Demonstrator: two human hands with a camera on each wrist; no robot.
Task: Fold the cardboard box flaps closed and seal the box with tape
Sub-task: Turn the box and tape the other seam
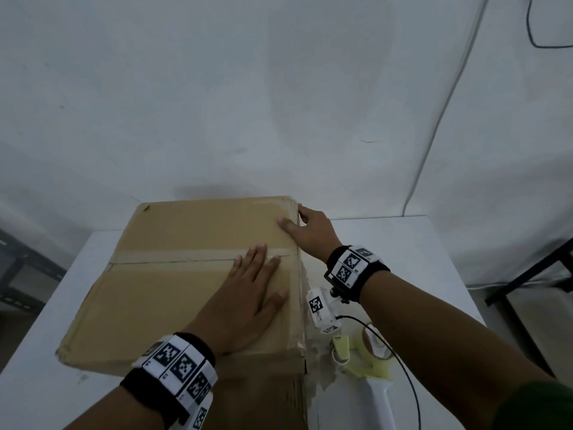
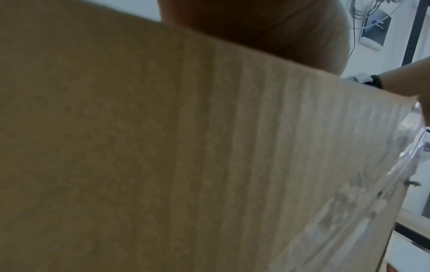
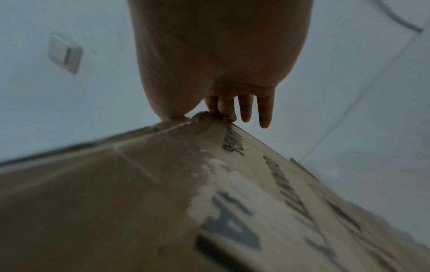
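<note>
A brown cardboard box sits on the white table with its top flaps folded flat. A strip of tape runs along the centre seam. My left hand lies flat on the top near the right end of the seam, fingers straight and spread. My right hand rests at the far right corner of the box, thumb on the top and fingers straight down the side. The left wrist view is filled by the box top. A tape dispenser lies on the table right of the box.
The white table reaches to a white wall behind. A black cable trails over the dispenser. Dark frames stand off the table at the left and right. A wall switch shows in the right wrist view.
</note>
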